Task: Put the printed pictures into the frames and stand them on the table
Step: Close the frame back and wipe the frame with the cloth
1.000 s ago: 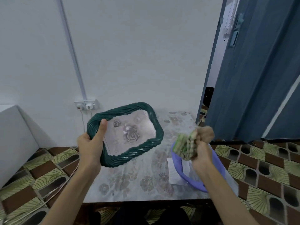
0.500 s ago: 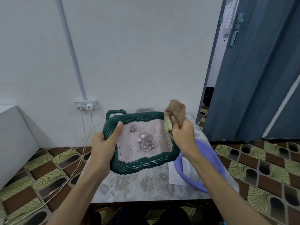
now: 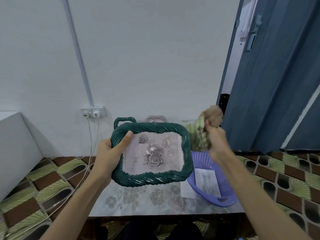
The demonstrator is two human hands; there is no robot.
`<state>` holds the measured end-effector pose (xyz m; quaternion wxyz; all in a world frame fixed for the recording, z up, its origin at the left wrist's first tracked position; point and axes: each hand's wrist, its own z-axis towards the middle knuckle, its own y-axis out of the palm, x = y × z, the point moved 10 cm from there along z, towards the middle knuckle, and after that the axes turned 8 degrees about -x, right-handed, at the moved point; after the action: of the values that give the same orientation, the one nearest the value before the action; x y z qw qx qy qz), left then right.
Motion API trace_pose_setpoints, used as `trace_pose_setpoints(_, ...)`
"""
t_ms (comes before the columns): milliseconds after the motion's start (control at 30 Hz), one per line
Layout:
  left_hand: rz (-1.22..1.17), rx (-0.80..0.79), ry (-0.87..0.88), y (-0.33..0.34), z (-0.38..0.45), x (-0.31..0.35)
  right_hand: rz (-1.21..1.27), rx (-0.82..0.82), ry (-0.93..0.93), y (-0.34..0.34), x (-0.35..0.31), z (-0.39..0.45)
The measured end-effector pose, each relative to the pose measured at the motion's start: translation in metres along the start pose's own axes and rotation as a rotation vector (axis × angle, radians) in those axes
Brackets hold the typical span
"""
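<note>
A dark green frame (image 3: pixel 152 177) with a twisted rope-like rim is held above the table (image 3: pixel 155 201), its grey rose picture facing me. My left hand (image 3: pixel 110 149) grips its left rim, thumb on the front. My right hand (image 3: pixel 214 134) is raised off the frame's upper right corner and clutches a crumpled green-and-brown cloth (image 3: pixel 199 135). A printed cat picture (image 3: pixel 207 182) lies in the purple basket (image 3: pixel 223 201) at the table's right.
The table has a grey floral cover and stands against a white wall with a socket (image 3: pixel 93 112) and hanging cables. A blue door (image 3: pixel 277 75) is open at the right. Patterned floor tiles surround the table. A white paper lies under the basket.
My right hand with the cloth has swung from the frame's top right corner outward to the right. The frame has shifted slightly lower and toward me.
</note>
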<state>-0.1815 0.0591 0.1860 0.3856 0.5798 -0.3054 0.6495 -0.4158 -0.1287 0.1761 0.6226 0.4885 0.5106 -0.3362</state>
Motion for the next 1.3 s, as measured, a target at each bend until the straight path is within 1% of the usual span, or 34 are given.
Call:
trace_pose_setpoints(67,0.04,-0.034,0.018,0.001,0.001,0.006,-0.035,-0.279,-0.096,0.023,-0.031,-0.003)
trace_pose_setpoints(100,0.058,-0.049,0.024,0.003,0.002,0.009,-0.146,-0.43,-0.112,0.039,-0.037,-0.01)
trace_pose_setpoints(133,0.075,-0.066,0.039,0.005,0.003,0.013,-0.331,-0.561,-0.123,0.057,-0.04,-0.022)
trace_pose_setpoints(167,0.09,-0.082,0.052,0.007,0.003,0.017,-0.54,-0.645,-0.149,0.071,-0.039,-0.033)
trace_pose_setpoints(200,0.1,-0.102,0.068,0.01,0.004,0.02,-0.711,-0.67,-0.21,0.081,-0.036,-0.039)
trace_pose_setpoints(233,0.104,-0.116,0.078,0.012,0.004,0.022,-0.799,-0.627,-0.271,0.085,-0.034,-0.04)
trace_pose_setpoints(267,0.098,-0.136,0.084,0.014,0.004,0.024,-0.799,-0.56,-0.304,0.087,-0.037,-0.041)
trace_pose_setpoints(300,0.09,-0.151,0.08,0.016,0.002,0.024,-0.737,-0.456,-0.315,0.083,-0.041,-0.04)
trace_pose_setpoints(333,0.089,-0.17,0.077,0.018,0.001,0.023,-0.661,-0.392,-0.277,0.076,-0.04,-0.039)
trace_pose_setpoints(367,0.093,-0.183,0.073,0.019,0.0,0.023,-0.576,-0.393,-0.205,0.069,-0.034,-0.036)
trace_pose_setpoints(400,0.103,-0.201,0.068,0.02,-0.001,0.022,-0.517,-0.447,-0.123,0.069,-0.027,-0.038)
trace_pose_setpoints(467,0.126,-0.234,0.065,0.02,-0.001,0.022,-0.422,-0.73,0.01,0.08,-0.013,-0.055)
trace_pose_setpoints(500,0.141,-0.244,0.061,0.02,-0.001,0.022,-0.422,-0.828,0.025,0.082,-0.01,-0.062)
trace_pose_setpoints(533,0.148,-0.26,0.05,0.02,0.0,0.019,-0.452,-0.889,0.016,0.083,-0.01,-0.067)
trace_pose_setpoints(567,0.152,-0.27,0.038,0.02,0.0,0.017,-0.501,-0.884,-0.009,0.082,-0.01,-0.068)
trace_pose_setpoints(600,0.149,-0.286,0.021,0.022,-0.001,0.015,-0.518,-0.815,-0.021,0.079,-0.011,-0.065)
trace_pose_setpoints(667,0.155,-0.312,-0.013,0.025,-0.002,0.01,-0.461,-0.638,0.0,0.072,-0.014,-0.055)
trace_pose_setpoints(700,0.174,-0.317,-0.014,0.026,-0.002,0.01,-0.401,-0.574,0.012,0.069,-0.016,-0.049)
trace_pose_setpoints(733,0.199,-0.329,-0.013,0.027,-0.002,0.011,-0.343,-0.549,-0.003,0.069,-0.022,-0.045)
trace_pose_setpoints(767,0.225,-0.348,-0.006,0.029,-0.001,0.012,-0.302,-0.564,-0.028,0.072,-0.03,-0.044)
trace_pose_setpoints(833,0.302,-0.386,0.026,0.035,0.0,0.017,-0.298,-0.693,-0.074,0.086,-0.042,-0.05)
trace_pose_setpoints(867,0.346,-0.396,0.046,0.038,0.0,0.02,-0.356,-0.756,-0.098,0.094,-0.044,-0.056)
trace_pose_setpoints(933,0.424,-0.416,0.068,0.044,-0.001,0.025,-0.547,-0.842,-0.146,0.11,-0.039,-0.067)
trace_pose_setpoints(967,0.448,-0.426,0.075,0.046,-0.001,0.028,-0.644,-0.854,-0.204,0.117,-0.037,-0.072)
trace_pose_setpoints(1000,0.465,-0.438,0.083,0.048,-0.002,0.03,-0.707,-0.83,-0.29,0.121,-0.035,-0.073)
trace_pose_setpoints(1033,0.486,-0.448,0.088,0.05,-0.002,0.032,-0.723,-0.754,-0.38,0.123,-0.038,-0.074)
trace_pose_setpoints(1100,0.53,-0.478,0.104,0.053,-0.002,0.031,-0.715,-0.527,-0.471,0.115,-0.041,-0.067)
trace_pose_setpoints(1133,0.546,-0.495,0.109,0.054,-0.002,0.029,-0.714,-0.434,-0.468,0.11,-0.042,-0.065)
trace_pose_setpoints(1167,0.557,-0.502,0.108,0.055,-0.002,0.027,-0.711,-0.414,-0.43,0.108,-0.038,-0.063)
trace_pose_setpoints(1200,0.557,-0.503,0.105,0.054,-0.001,0.024,-0.652,-0.468,-0.367,0.108,-0.033,-0.062)
trace_pose_setpoints(1267,0.556,-0.49,0.096,0.052,0.002,0.022,-0.494,-0.681,-0.198,0.116,-0.024,-0.066)
trace_pose_setpoints(1300,0.559,-0.489,0.088,0.051,0.003,0.022,-0.463,-0.778,-0.155,0.121,-0.023,-0.072)
